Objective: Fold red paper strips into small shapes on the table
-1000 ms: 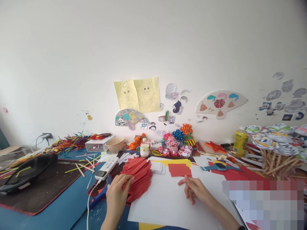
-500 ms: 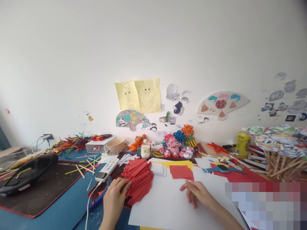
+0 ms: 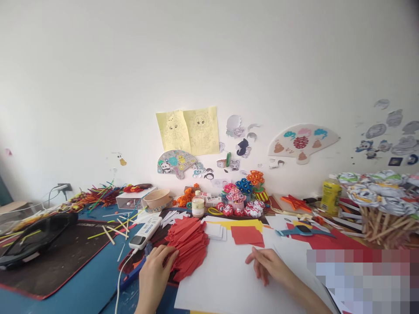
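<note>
Already a good heap of folded red paper pieces (image 3: 189,245) lies fanned out near the middle of the table (image 3: 81,288), so much of the folding looks done, though that is a judgement from the size of the pile alone. The left hand (image 3: 155,274) rests at the pile's left edge, fingers loosely curled and touching the nearest red strips without clearly pinching any. The right hand (image 3: 269,264) lies flat and relaxed on the large white sheet (image 3: 229,279), fingers slightly spread and pointing left, holding nothing. Just beyond that hand an unfolded red square (image 3: 246,235) sits on the paper, with yellow sheets (image 3: 244,223) and a small stack of white squares (image 3: 214,230) beside it, which suggests material is left to work through. Farther back stand finished paper flowers (image 3: 240,196) in pink, blue and orange, a small bottle (image 3: 197,206) and a yellow bottle (image 3: 329,196) to the far right; their labels are too small to read. On the wall (image 3: 209,65) a fan-shaped cutout (image 3: 303,141) carries a red double-happiness character, the only writing that can be made out. A blue watch (image 3: 303,230) lies right of the red square, and a white power strip (image 3: 145,233) left of the pile, its print illegible.
</note>
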Action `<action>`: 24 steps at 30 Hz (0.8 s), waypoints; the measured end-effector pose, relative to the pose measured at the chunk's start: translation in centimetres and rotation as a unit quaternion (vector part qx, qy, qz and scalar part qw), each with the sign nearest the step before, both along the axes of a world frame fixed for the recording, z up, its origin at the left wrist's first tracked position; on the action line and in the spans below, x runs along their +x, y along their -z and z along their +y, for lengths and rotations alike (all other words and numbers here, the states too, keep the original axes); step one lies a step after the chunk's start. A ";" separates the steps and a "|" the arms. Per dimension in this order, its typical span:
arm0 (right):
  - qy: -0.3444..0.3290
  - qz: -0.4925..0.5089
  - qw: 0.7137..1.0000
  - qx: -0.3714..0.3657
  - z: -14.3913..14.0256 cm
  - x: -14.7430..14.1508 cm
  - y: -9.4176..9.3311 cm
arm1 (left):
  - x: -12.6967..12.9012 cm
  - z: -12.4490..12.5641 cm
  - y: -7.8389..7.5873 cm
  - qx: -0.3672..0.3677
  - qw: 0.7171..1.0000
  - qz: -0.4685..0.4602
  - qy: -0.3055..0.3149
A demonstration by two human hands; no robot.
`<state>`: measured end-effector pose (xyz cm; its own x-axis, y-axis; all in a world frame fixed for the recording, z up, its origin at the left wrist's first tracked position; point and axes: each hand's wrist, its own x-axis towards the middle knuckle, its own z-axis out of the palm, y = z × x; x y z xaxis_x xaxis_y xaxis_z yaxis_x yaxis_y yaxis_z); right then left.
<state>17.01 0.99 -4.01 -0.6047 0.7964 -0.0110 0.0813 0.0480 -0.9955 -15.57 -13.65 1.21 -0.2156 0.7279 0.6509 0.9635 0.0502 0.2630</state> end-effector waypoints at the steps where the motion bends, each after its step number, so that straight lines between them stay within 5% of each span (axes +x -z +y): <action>1: -0.001 0.000 1.000 0.000 -0.1 0.0 -0.1 | -0.1 -0.1 0.0 -0.001 1.000 -0.001 -0.002; 5: 0.005 -0.002 1.000 -0.002 -0.1 -0.1 -0.2 | 0.1 -0.5 -0.5 0.028 0.999 0.015 -0.023; 9: 0.050 0.009 0.999 0.011 0.2 -0.3 -0.2 | 4.2 0.2 -1.7 0.069 0.996 0.053 -0.011; 16: 0.229 0.045 0.971 0.057 0.3 1.0 -1.1 | 16.1 8.7 -1.0 -0.129 0.963 0.169 0.165; 20: 0.212 0.109 0.970 0.056 -0.7 1.1 -2.7 | 18.1 13.2 0.4 -0.162 0.950 0.194 0.185; 24: 0.194 0.162 0.961 0.109 -2.9 1.3 -5.0 | 17.7 14.9 1.5 -0.157 0.944 0.205 0.206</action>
